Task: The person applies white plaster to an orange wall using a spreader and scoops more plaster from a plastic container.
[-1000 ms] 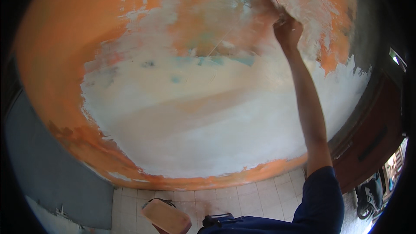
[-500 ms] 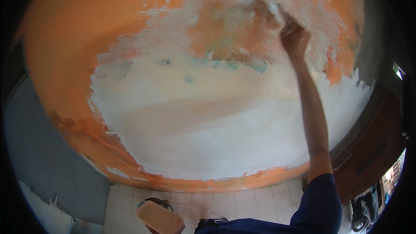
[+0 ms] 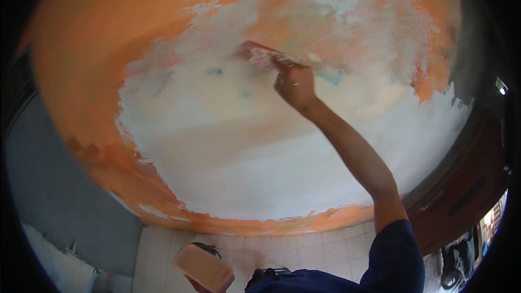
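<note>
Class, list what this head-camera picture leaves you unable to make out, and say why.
In the head view:
Left hand: unseen; whether the tan block or the lower edge hides it is unclear.
Scraper: its left end is blurred, its handle covered by the right hand.
Dark curved object: partly hidden by the block.

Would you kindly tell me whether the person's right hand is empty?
No, the right hand grips a flat reddish tool, smeared with pale material, at the wall.
</note>
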{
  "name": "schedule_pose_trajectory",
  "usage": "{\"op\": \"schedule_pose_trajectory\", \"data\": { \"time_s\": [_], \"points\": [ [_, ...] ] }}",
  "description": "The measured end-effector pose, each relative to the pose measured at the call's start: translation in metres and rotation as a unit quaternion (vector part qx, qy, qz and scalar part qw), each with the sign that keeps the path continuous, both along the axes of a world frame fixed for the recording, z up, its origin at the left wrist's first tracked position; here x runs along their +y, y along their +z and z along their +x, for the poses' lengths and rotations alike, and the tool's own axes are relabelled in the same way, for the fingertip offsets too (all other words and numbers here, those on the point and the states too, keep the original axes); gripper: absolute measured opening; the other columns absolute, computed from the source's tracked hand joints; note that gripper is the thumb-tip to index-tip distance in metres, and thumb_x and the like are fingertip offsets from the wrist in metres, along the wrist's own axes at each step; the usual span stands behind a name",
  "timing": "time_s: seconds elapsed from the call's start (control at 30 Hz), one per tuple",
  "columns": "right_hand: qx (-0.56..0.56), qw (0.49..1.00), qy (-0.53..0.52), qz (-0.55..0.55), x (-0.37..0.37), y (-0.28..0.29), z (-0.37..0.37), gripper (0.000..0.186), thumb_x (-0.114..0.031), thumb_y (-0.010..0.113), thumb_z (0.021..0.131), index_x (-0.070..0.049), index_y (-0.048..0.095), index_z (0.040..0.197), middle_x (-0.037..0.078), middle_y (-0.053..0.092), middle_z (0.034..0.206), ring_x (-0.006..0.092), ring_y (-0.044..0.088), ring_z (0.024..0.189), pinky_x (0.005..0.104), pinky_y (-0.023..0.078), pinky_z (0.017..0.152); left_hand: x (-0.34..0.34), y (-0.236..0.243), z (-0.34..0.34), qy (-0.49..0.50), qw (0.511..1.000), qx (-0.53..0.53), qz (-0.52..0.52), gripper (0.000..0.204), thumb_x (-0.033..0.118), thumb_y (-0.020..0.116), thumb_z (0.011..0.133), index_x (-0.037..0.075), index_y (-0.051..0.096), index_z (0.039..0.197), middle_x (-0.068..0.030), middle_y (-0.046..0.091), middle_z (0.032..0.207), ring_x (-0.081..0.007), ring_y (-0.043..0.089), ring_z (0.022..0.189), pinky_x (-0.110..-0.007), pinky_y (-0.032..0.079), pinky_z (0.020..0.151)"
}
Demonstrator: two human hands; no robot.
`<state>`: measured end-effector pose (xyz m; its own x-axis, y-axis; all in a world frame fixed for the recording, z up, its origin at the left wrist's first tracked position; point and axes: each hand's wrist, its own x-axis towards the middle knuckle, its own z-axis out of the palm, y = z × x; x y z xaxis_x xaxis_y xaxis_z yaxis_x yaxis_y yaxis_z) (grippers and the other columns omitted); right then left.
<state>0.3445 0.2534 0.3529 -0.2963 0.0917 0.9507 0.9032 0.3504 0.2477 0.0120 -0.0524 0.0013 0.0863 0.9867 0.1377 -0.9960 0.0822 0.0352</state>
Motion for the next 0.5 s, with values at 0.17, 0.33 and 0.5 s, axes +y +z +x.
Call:
{"op": "schedule_pose_trajectory", "data": {
  "time_s": [0.17, 0.33, 0.5],
  "points": [
    [0.165, 0.983, 0.049, -0.062, -0.029, 0.037, -0.008, 0.045, 0.007, 0.052, 0.067, -0.002, 0.060, 0.110, 0.021, 0.060, 0.075, 0.0306, 0.061, 0.059, 0.0315, 0.048, 0.055, 0.010, 0.010, 0.011, 0.093, 0.984, 0.138, -0.066, 0.078, 0.061, 0.047, 0.080, 0.015, 0.027, 0.140, -0.0125, 0.033, 0.140, -0.0362, 0.035, 0.125, -0.058, 0.032, 0.096],
    [0.044, 0.999, -0.009, 0.010, 0.017, -0.021, -0.067, 0.056, 0.004, 0.054, 0.065, -0.002, 0.050, 0.121, 0.020, 0.053, 0.116, 0.0321, 0.056, 0.096, 0.0375, 0.048, 0.079, 0.007, 0.012, 0.005, 0.129, 0.985, 0.087, -0.072, 0.077, 0.061, 0.045, 0.081, 0.014, 0.026, 0.140, -0.0139, 0.033, 0.139, -0.0363, 0.036, 0.124, -0.057, 0.032, 0.097],
    [-0.032, 0.993, -0.100, -0.056, 0.075, -0.087, -0.118, 0.052, -0.005, 0.050, 0.077, 0.008, 0.040, 0.127, 0.027, 0.037, 0.134, 0.0418, 0.035, 0.124, 0.0498, 0.029, 0.103, -0.001, -0.008, -0.007, 0.184, 0.960, 0.144, -0.156, 0.074, 0.061, 0.041, 0.083, 0.015, 0.029, 0.139, -0.0125, 0.036, 0.138, -0.0365, 0.038, 0.122, -0.059, 0.032, 0.095]
  ]
}}
